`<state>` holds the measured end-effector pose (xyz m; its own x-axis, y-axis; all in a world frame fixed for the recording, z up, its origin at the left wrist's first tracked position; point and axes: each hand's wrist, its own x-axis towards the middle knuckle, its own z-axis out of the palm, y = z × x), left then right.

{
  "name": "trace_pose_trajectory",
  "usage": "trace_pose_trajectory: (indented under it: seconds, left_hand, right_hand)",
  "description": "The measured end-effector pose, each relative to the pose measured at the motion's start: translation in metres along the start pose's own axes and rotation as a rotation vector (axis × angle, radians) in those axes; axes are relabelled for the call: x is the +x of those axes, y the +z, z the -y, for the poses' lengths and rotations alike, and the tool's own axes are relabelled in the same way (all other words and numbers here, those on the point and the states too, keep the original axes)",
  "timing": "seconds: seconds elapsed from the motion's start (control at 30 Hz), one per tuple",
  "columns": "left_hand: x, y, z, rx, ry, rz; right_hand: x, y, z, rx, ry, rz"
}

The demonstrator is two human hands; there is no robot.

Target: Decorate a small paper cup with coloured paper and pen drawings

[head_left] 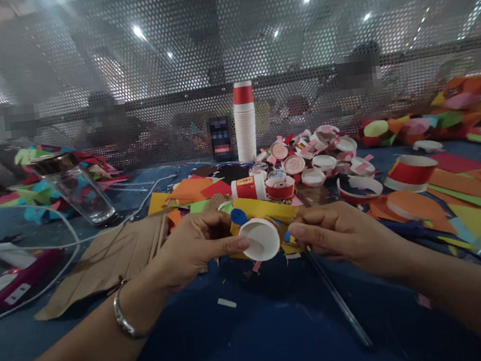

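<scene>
Left grip (pixel 189 241) clamps white cup (pixel 267 238) at rim; right grip (pixel 344 231) pinches yellow paper (pixel 265 208), with room between forearms (pixel 89 342).

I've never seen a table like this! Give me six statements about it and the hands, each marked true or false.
1. The left hand holds a white-mouthed cup. True.
2. Neither wrist wears jewellery. False: a silver bracelet is on the left one.
3. A tall stack of cups stands beyond the held one. True.
4. Nothing lies to the left. False: brown cardboard lies there.
5. The right hand is near the held cup. True.
6. Everything rests on white. False: the tabletop is blue.
</scene>
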<state>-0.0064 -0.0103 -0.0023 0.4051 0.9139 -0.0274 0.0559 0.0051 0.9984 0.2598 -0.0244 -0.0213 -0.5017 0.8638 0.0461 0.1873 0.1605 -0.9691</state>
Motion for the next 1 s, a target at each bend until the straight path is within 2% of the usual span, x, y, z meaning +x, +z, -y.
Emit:
trace_pose_trajectory:
  seconds: [0.53,0.7,1.0]
  left_hand:
    - [-0.0001,0.0026,-0.0033,0.017,0.019,0.014]
    - [-0.0012,0.0024,-0.0022,0.058,0.093,-0.048]
    - [-0.0041,0.0060,-0.0014,0.188,0.190,-0.075]
  right_hand:
    - [0.0000,-0.0003,-0.0018,-0.006,-0.041,0.010]
    - [0.0006,0.0004,-0.0011,-0.006,-0.036,0.004]
    - [0.0016,0.0055,0.0054,0.067,-0.045,-0.020]
